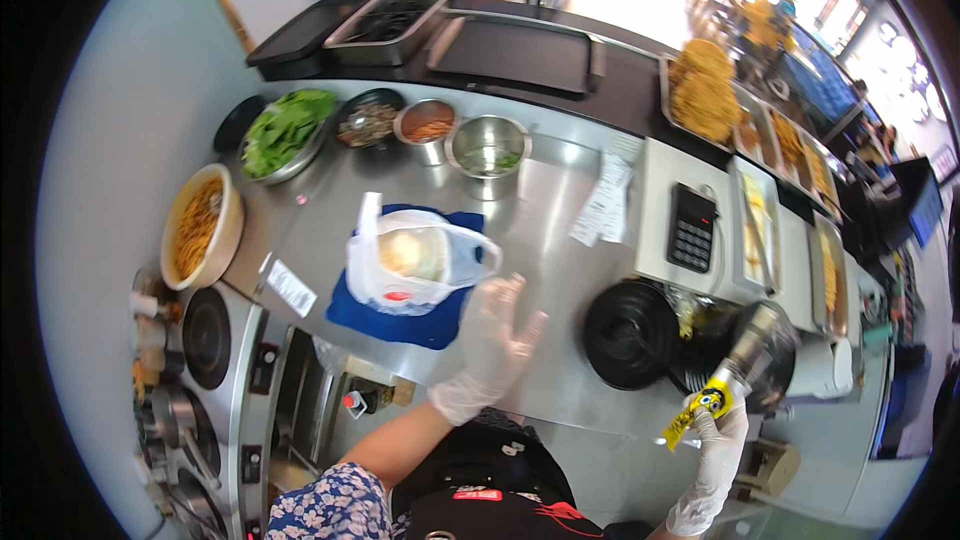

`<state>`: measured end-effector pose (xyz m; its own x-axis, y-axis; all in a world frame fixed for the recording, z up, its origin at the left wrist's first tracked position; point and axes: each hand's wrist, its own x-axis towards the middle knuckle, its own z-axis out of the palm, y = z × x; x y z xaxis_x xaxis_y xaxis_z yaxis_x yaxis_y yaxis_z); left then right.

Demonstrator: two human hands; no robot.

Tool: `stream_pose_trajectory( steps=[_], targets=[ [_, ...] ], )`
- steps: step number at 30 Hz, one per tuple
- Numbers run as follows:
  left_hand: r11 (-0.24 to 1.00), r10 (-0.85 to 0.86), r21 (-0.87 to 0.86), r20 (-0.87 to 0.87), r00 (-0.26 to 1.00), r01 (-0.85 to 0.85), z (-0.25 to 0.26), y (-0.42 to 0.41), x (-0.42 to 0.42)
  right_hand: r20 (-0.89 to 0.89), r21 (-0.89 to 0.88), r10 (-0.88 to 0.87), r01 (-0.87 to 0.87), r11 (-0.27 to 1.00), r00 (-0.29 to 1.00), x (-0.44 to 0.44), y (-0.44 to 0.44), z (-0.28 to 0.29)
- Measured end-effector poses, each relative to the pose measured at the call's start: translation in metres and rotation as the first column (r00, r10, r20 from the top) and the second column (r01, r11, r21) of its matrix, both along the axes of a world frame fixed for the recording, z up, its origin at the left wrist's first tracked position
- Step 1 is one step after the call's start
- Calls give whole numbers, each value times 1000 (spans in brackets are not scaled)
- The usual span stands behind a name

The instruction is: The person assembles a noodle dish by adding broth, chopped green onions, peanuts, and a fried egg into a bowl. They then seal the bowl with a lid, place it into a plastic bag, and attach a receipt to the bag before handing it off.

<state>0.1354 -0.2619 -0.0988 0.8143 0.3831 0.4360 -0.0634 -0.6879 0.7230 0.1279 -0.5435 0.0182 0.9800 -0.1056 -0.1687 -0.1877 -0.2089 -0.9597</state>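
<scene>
My left hand (496, 337), in a clear disposable glove, holds nothing and has its fingers apart beside a white plastic carrier bag (367, 281). Inside the bag's open top shows a round container (411, 253) with pale contents, blurred. The bag stands on a folded blue cloth (442, 326) on the steel worktop (555, 240). My right hand (720, 424), gloved too, grips a long slim packet (705, 405), seemingly wrapped utensils, with a yellow printed end and a clear, blurred upper part. It is held up near black bowls (631, 334) at the worktop's right.
Along the back stand a bowl of leafy greens (289, 133) and steel pots (487, 150). A noodle bowl (202, 225) and cooktop (206, 337) are left. Paper slips (606, 199), a black keypad device (691, 228) and trays of fried food (701, 90) are right.
</scene>
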Motion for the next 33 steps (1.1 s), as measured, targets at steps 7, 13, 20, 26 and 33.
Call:
stream_pose_trajectory(
  steps=[7, 13, 20, 26, 33],
  targets=[
    [751, 622, 424, -196, 758, -507, 37, 199, -2, 257, 194, 309, -362, 912, 916, 38, 241, -2],
    [553, 280, -778, -163, 946, -297, 10, 257, -30, 398, -16, 617, -667, 745, 679, 58, 371, -110],
    [269, 80, -956, -103, 991, -121, 48, 290, -63, 300, -954, 873, 97, 285, 384, 69, 403, -167],
    [354, -234, -934, -125, 964, -35, 71, 288, -61, 19, -1000, 782, 6, 19, 623, 70, 422, -171],
    [300, -249, -953, -107, 963, -28, 64, 309, -62, 481, -761, 401, 144, 632, 780, 30, 365, -93]
  ],
)
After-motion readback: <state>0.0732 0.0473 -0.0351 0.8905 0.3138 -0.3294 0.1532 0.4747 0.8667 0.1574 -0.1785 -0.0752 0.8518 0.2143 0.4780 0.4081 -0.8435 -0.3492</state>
